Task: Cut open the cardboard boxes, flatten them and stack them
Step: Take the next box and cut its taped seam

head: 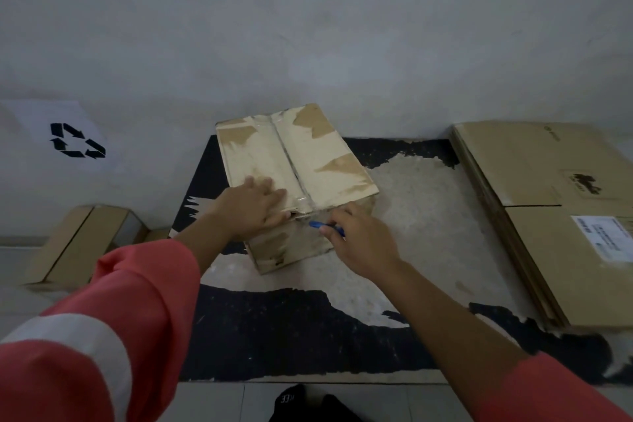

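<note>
Head view: little of the writing can be read. A white sheet (pixel 65 134) on the wall at the left bears a black recycling symbol of chasing arrows. On the stack of flattened boxes (pixel 534 181) at the right lies a white shipping label (pixel 604 238) with lines of print too small to read. A dark printed logo above it is too blurred to make out. At the bottom edge a black sock (pixel 291 401) carries pale letters that look like "REE".

The cardboard box (pixel 298 161) of the task stands closed in the middle, on a worn black mat (pixel 291 336) against the grey wall. Its top is patched with torn paper and clear tape runs along the middle seam.

The left hand (pixel 255 207) reaches out from a coral sleeve (pixel 113 319) with a white band. It lies palm down on the box top at the near edge, just left of the seam, its fingers straight and spread, pressing and not gripping.

The right hand (pixel 359 238) is just beside the box's near right corner, its fingers curled round a blue cutter (pixel 325 225). The cutter's tip points left at the near end of the taped seam. Whether the blade touches the tape cannot be told.

A smaller brown box (pixel 77 243) sits on the floor at the left, well apart from the mat.
</note>
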